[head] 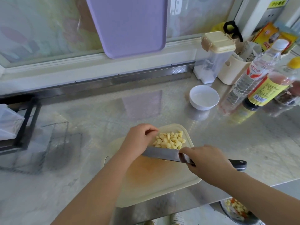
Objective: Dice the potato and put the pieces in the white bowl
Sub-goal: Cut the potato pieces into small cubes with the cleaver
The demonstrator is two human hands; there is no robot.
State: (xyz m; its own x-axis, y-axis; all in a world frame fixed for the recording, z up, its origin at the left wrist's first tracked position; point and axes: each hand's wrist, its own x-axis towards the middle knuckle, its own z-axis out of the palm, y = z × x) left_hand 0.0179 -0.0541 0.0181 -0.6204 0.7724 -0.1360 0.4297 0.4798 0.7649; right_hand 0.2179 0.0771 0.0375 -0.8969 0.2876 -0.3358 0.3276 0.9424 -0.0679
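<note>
Potato dice [169, 140] heaped on cutting board [162, 179], hemmed by left hand [139, 140] (grip curled, nothing seen held). Knife [160, 154] clasped in right hand [206, 159] grip, blade laid against heap, likely for scooping. White bowl [203, 106] set well apart.

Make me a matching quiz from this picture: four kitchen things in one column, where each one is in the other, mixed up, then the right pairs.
Things:
1. potato pieces
2. bowl
3. knife
4. purple board

Places:
A. leaning against the window
B. held in the right hand
C. piled on the cutting board
D. on the counter near the bottles

Pairs: 1-C, 2-D, 3-B, 4-A
</note>
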